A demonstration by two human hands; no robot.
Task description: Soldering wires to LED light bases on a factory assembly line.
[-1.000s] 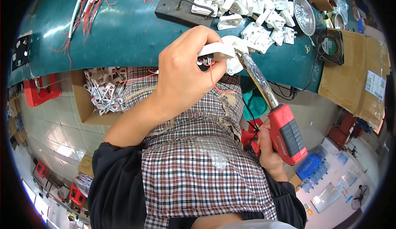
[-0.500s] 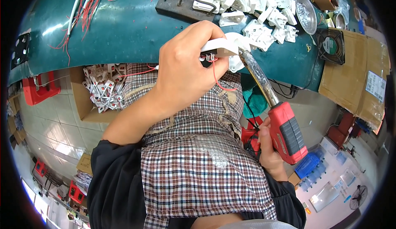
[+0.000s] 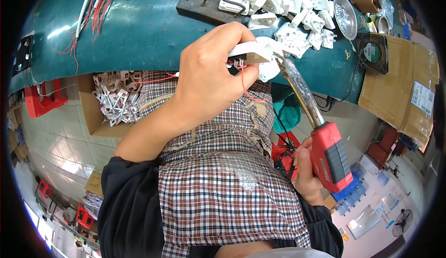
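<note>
My left hand [image 3: 207, 74] is closed round a white plastic plug housing [image 3: 247, 49] at the near edge of the table. Metal terminals [image 3: 239, 63] show on a black piece beneath the housing, and a red wire [image 3: 246, 91] curves down from them. In my right hand [image 3: 306, 176] is a soldering iron [image 3: 331, 158] with a red and black handle and a dark metal barrel. Its tip points up and left, close to the housing's right end; contact there cannot be made out. A round white piece [image 3: 268, 71] shows just under the housing.
A heap of white plug housings [image 3: 292, 2] lies on the green table [image 3: 139, 35], beside a dark metal block [image 3: 197, 5]. A metal dish [image 3: 344, 16] and small fan [image 3: 371, 52] stand right. Red-tipped white cables [image 3: 88, 7] lie left; a carton of switch parts [image 3: 100, 125] sits below.
The soldering iron and my right hand have shifted slightly right and down, its tip drawing a little away from the housing. My left hand has barely moved.
</note>
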